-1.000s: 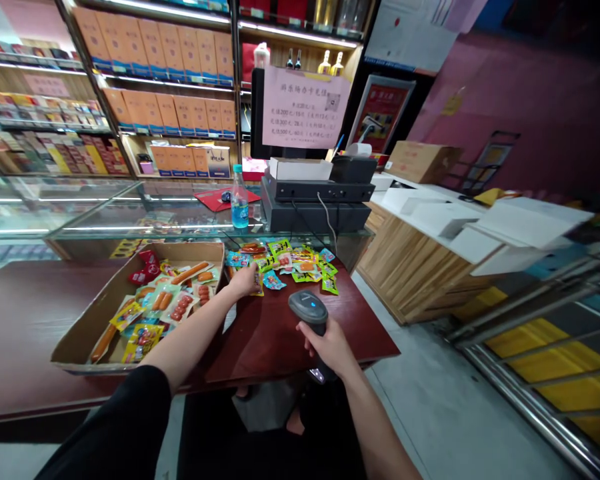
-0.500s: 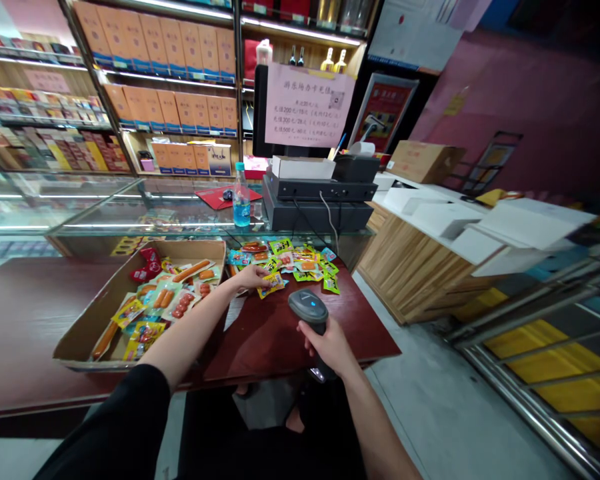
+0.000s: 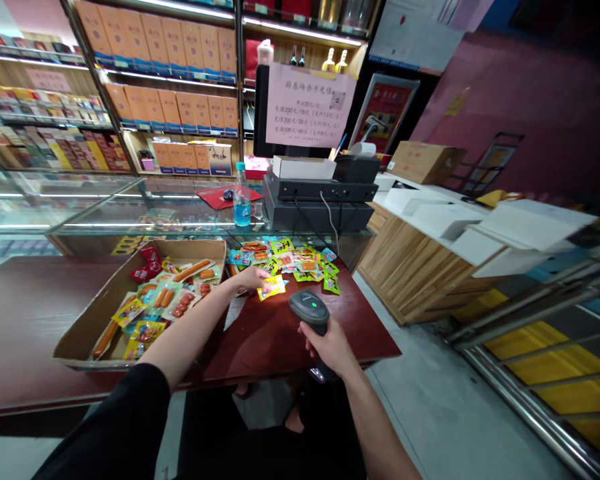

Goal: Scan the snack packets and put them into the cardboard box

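Note:
My left hand (image 3: pixel 253 278) pinches the edge of a small yellow snack packet (image 3: pixel 272 287) above the dark red table. In my right hand (image 3: pixel 330 343) is a dark barcode scanner (image 3: pixel 309 307), gripped by its handle, with a green light showing on top. The scanner's head points toward the yellow packet, a short gap away. Behind the packet lies a pile of snack packets (image 3: pixel 307 265), mostly yellow-green, some with small sausages. Left of my left forearm stands an open cardboard box (image 3: pixel 75 333) holding more packets and sausages (image 3: pixel 165 298); the forearm covers part of its right side.
A blue-liquid bottle (image 3: pixel 241 207) stands on the glass counter (image 3: pixel 180 207) behind the table (image 3: pixel 20 320). Beside it is a cash drawer (image 3: pixel 320 215) below a screen bearing a pink sign (image 3: pixel 307 107). A metal railing (image 3: pixel 520 387) runs along the right.
The scanner's light has turned from blue to green, and the yellow packet now looks brightly lit. Both hands have barely moved.

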### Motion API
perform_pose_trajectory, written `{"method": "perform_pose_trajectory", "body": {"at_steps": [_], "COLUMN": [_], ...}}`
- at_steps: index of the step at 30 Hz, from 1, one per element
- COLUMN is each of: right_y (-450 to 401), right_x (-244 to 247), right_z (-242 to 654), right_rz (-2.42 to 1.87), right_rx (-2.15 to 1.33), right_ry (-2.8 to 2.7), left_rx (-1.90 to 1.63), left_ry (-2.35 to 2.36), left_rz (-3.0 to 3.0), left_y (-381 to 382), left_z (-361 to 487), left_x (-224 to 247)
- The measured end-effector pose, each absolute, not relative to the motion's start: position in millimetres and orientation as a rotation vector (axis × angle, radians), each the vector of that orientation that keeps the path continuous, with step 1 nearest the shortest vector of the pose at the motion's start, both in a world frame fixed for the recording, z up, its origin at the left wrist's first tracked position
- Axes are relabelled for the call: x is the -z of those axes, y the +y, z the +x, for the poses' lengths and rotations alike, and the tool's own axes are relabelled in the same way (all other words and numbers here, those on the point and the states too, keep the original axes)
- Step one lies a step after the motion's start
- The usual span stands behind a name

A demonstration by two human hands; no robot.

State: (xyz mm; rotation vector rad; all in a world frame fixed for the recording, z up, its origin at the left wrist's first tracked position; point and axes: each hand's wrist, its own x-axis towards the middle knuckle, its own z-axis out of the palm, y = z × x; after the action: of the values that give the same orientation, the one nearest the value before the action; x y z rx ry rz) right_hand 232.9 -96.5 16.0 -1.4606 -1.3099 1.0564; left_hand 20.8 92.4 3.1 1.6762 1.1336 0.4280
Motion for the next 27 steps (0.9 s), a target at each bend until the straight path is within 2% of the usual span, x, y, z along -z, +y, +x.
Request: {"method": "perform_pose_trajectory", "body": {"at_steps": [8, 13, 23, 27], "right_y": [-99, -97, -75, -70], "right_x": [-20, -24, -14, -13], "right_z": [234, 233, 205, 194], "right_rz": [-1.444, -1.427, -1.346, -1.302], "right_rx": [-1.05, -1.047, -1.145, -1.147], "right_ry": [-1.319, -1.361, -1.479, -1.532], "left_rx": [-0.442, -0.618, -0.823, -0.847], "left_ry": [1.199, 1.296, 1.523, 1.625], "left_rz": [1.587, 1.55, 1.607, 1.58], "left_y": [93, 96, 61, 42], "left_z": [21, 3, -165, -198], "left_x": [-7, -29, -92, -103]}}
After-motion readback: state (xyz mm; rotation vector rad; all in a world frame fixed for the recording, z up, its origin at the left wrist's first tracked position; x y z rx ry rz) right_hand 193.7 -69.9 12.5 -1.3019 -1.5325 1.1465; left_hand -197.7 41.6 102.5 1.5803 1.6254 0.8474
